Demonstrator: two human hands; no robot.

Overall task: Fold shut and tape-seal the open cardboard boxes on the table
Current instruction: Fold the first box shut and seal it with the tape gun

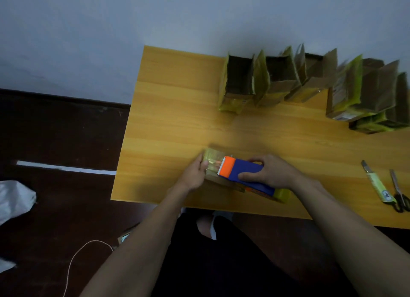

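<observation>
The wooden desk (177, 123) carries a row of open cardboard boxes (277, 81) along its far edge. Near the front edge lies a closed box (216, 176); the left grip (195, 172) clasps its end, and the right grip (273, 172) grasps the blue-orange tape dispenser (241, 171) on top.

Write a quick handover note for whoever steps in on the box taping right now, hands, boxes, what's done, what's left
Right hand grips the blue-and-orange tape dispenser, lying on the box at the table's near edge.
Left hand holds that box's left end, thumb on top.
Done: this box is folded shut, taping under way.
Left: finish this seam, then the open boxes at the far edge.
Utility knife and scissors lie to the right.
</observation>
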